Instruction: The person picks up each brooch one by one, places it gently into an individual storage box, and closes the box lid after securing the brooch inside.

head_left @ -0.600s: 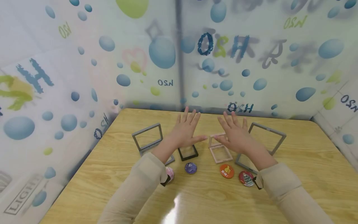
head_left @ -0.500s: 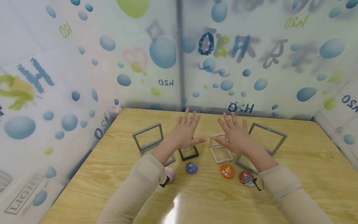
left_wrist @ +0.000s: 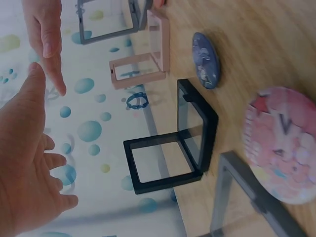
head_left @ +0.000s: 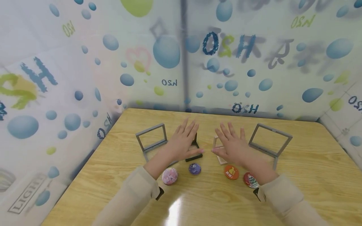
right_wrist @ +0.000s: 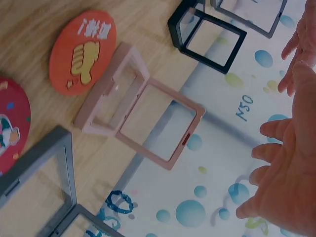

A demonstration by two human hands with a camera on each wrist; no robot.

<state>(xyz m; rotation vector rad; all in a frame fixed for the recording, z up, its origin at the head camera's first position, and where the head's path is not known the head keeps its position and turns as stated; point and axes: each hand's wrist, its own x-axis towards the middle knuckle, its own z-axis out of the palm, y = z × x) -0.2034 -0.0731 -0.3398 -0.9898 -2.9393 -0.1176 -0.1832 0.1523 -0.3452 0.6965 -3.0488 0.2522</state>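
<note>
Yellow wood makes the surface (head_left: 217, 201); a left grey frame (head_left: 155, 146) and a right grey frame (head_left: 263, 150) stand open on it; between them the left hand (head_left: 182, 142) hangs over a black frame (left_wrist: 210, 131) and the right hand (head_left: 233, 146) over a pink frame (right_wrist: 133, 107), each grip wide; nearer lie a pink badge (head_left: 169, 176), red badge (head_left: 250, 180), orange badge (head_left: 231, 172), purple badge (head_left: 194, 169).

Back wall (head_left: 198, 75) reads mirrored "H2O"; left wall (head_left: 42, 157), "LIGH".
</note>
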